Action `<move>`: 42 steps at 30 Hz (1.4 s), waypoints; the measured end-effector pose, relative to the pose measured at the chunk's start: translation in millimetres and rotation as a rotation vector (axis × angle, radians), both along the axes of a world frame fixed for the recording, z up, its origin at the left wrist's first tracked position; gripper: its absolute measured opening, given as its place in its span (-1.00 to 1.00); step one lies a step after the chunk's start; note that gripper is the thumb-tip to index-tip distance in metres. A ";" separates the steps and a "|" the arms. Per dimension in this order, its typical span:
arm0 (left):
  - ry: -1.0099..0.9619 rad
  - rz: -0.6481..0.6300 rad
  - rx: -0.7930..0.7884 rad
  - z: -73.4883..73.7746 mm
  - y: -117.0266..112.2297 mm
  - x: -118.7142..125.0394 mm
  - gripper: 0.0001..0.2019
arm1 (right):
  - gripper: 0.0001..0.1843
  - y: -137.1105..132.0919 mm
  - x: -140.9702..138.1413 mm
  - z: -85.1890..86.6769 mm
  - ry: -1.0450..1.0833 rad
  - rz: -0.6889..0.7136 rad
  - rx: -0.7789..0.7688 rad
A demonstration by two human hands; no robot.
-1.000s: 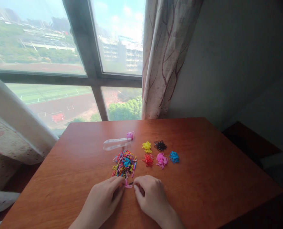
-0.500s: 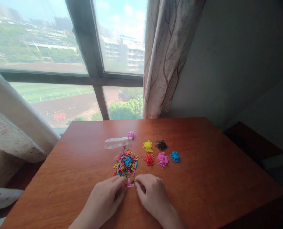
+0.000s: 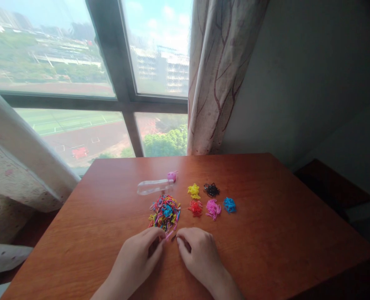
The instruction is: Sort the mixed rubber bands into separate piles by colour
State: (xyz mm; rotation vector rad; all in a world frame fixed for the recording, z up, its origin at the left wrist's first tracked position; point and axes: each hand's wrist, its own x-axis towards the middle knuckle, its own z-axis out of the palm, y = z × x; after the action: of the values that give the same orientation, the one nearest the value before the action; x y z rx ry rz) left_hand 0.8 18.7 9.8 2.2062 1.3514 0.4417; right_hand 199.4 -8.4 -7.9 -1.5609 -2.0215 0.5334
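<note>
My left hand (image 3: 137, 258) and my right hand (image 3: 199, 254) rest side by side on the wooden table (image 3: 281, 233), fingertips pinched together around small rubber bands at the near edge of a mixed multicoloured pile of bands (image 3: 165, 211). A pink band and something dark show between the fingertips. Beyond lie sorted little heaps: yellow (image 3: 193, 191), black (image 3: 211, 190), red (image 3: 195, 207), pink (image 3: 212, 209) and blue (image 3: 229, 204).
A clear plastic bottle with a pink cap (image 3: 155, 186) lies on its side behind the mixed pile. A patterned curtain (image 3: 216, 75) hangs at the table's far edge beside a large window (image 3: 78, 83). A dark low surface (image 3: 331, 187) stands to the right.
Both hands have stayed at the near edge of the pile, fingertips shifting slightly; the pink band between them is more covered now. The view tilted a little.
</note>
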 end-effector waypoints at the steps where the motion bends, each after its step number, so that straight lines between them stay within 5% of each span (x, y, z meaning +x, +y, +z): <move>1: -0.006 0.012 -0.007 0.0 0.4 0.1 -0.84 | -0.81 0.0 0.0 -0.2 -0.002 0.001 0.002; 10: -0.072 0.070 -0.027 3.7 -0.3 5.8 -0.82 | -0.84 -1.9 -1.1 3.2 -0.021 0.029 0.026; 17: -0.337 0.119 -0.233 16.8 1.3 10.0 -0.74 | -0.82 -1.2 -0.7 1.3 -0.008 0.023 0.033; 28: -0.399 0.129 -0.357 15.7 2.5 8.0 -0.70 | -0.82 -2.4 -1.0 4.3 0.024 0.024 0.014; 35: -0.360 0.074 -0.322 12.2 1.2 12.1 -0.73 | -0.90 -0.6 -4.2 3.7 0.033 0.047 0.021; 42: -0.182 0.011 -0.084 17.8 5.5 22.3 -0.79 | -0.81 -3.2 -2.0 -0.7 0.068 -0.041 0.032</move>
State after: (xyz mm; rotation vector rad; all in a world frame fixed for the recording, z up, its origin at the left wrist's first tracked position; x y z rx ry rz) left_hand 23.1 24.1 27.6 2.0383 1.2630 0.5648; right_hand 197.3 -11.6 -8.6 -1.5412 -1.9348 0.5289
